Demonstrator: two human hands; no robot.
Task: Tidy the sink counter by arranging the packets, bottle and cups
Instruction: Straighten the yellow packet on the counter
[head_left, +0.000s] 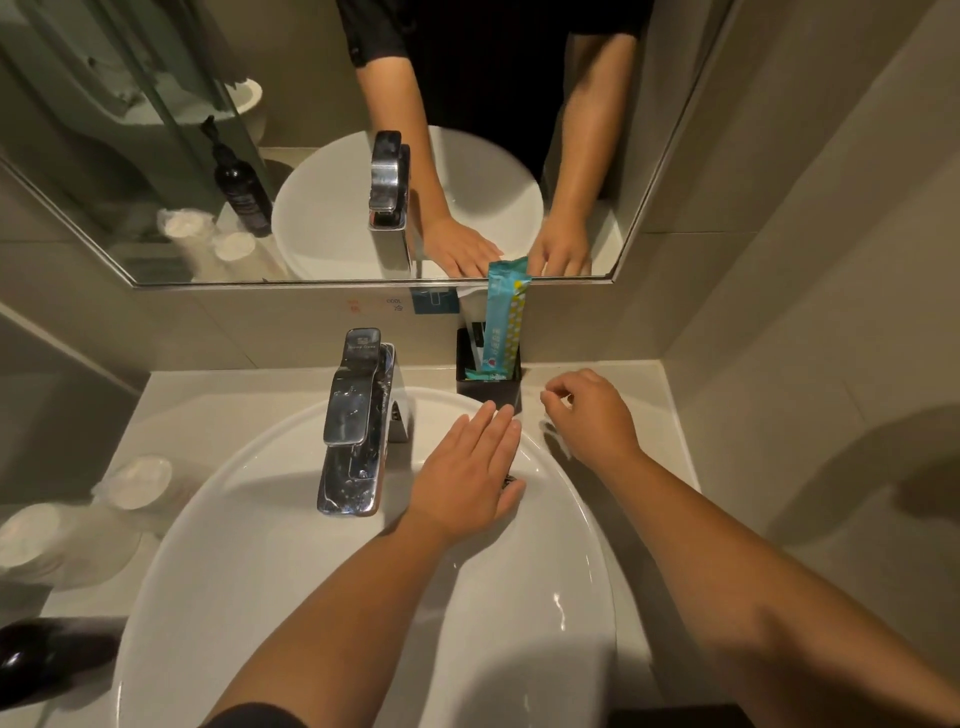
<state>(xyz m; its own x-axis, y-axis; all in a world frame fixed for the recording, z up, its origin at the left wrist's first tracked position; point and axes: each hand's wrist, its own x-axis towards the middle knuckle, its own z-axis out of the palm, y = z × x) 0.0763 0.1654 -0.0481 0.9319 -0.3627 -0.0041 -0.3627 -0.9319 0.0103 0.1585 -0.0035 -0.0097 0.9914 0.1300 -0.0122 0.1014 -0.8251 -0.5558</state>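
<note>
A teal packet (503, 317) stands upright in a small black holder (487, 382) at the back of the counter, with a white packet (474, 325) tucked behind it. My left hand (470, 467) lies flat and open over the white basin's far rim, just in front of the holder. My right hand (589, 415) hovers over the counter right of the holder, fingers loosely curled, holding nothing I can make out. Two wrapped white cups (132, 483) (36, 540) sit on the left counter. A dark bottle (47, 657) lies at the lower left edge.
A chrome tap (358, 421) rises at the basin's (322, 597) back. The mirror (311, 156) above the counter repeats the tap, hands, cups and bottle. A tiled wall closes the right side beyond a narrow strip of counter (660, 415).
</note>
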